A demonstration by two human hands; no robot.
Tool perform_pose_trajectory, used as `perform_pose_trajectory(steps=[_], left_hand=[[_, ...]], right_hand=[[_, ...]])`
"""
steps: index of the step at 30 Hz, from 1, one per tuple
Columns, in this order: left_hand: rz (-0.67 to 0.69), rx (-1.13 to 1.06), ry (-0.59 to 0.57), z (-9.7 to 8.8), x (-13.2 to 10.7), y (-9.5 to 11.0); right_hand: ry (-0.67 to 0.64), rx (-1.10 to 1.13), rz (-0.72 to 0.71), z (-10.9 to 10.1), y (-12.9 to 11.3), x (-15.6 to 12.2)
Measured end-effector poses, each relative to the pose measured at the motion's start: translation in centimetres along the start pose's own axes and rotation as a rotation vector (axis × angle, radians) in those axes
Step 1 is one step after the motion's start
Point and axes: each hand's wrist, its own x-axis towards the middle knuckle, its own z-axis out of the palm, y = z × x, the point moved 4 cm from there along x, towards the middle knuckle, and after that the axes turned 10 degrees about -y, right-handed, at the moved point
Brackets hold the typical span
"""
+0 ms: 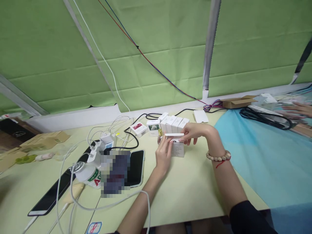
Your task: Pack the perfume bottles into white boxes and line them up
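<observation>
A small white box point(177, 149) with fine print on its near side is held between my two hands above the table. My left hand point(163, 156) has its fingers against the box's left end. My right hand point(195, 132) pinches the right end by the upper white flap point(174, 134). Just past my left fingertips is a small glass bottle with a gold top point(160, 132), partly hidden; whether the fingers touch it I cannot tell. Behind the hands stands a row of white boxes point(171, 123). Two boxes with pictures, one red point(138, 129) and one green point(153, 127), are left of the row.
On the left are a phone point(136, 168), a power strip with chargers point(94, 156), a white bottle point(87, 175), a long black phone point(55, 191) and loose white cables. A blue sheet point(265, 156) covers the right side. Another person's hand point(299, 109) shows at far right.
</observation>
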Motion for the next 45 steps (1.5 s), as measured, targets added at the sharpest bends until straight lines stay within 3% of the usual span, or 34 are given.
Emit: perform_pose_trajectory(steps=[6, 15, 22, 27, 34, 45], left_hand=[[0.002, -0.005, 0.041, 0.1, -0.3, 0.0], [-0.089, -0.205, 0.125, -0.3, -0.2, -0.1], [0.019, -0.084, 0.106, -0.4, 0.0, 0.0], [0.093, -0.027, 0.135, -0.5, 0.0, 0.2], [0.192, 0.078, 0.164, -0.3, -0.2, 0.9], [0.253, 0.039, 0.2, -0.9, 0.1, 1.2]], right_hand=[[-0.054, 0.057, -0.017, -0.1, 0.4, -0.1], [0.078, 0.051, 0.059, -0.5, 0.5, 0.3], [0.057, -0.024, 0.162, 0.5, -0.4, 1.3], [0.117, -0.082, 0.229, 0.9, -1.1, 1.7], [0.114, -0.07, 0.01, 0.7, -1.7, -0.1], [0.099, -0.087, 0.031, 0.8, -1.9, -0.1]])
